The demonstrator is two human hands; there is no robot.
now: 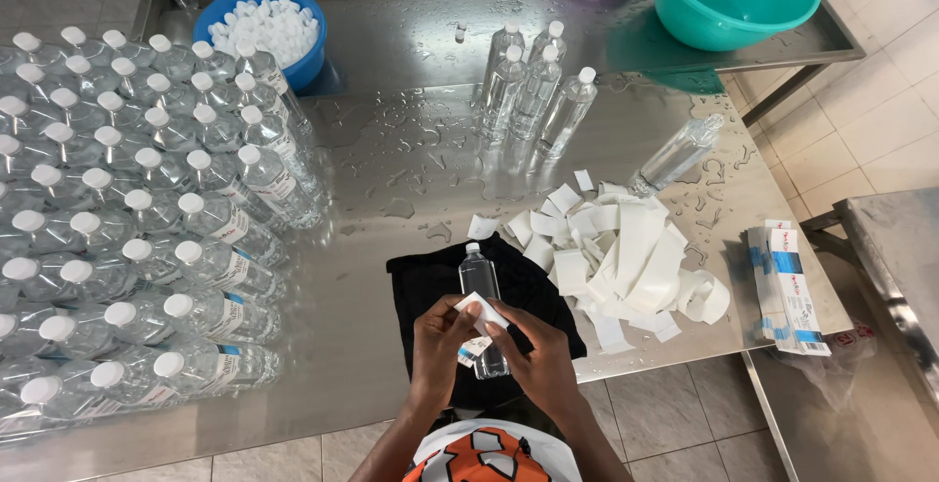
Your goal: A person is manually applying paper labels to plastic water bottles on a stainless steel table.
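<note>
Both hands at a label over a bottle on a black cloth

Left hand (440,330) and right hand (533,355) pinch a white label (481,308) between fingertips; the clear bottle (482,291) lies on the cloth (421,282) under it, cap away, right fingers across its lower part; paper strips (626,257) lie just right

The person's two forearms are bare, with no sleeves reaching them in the head view. The left hand (442,330) and the right hand (541,357) wear no gloves, and no ring or watch can be seen on them. At the bottom edge, the person wears a garment (489,451) that is white and orange, with dark markings on the orange part.
</note>
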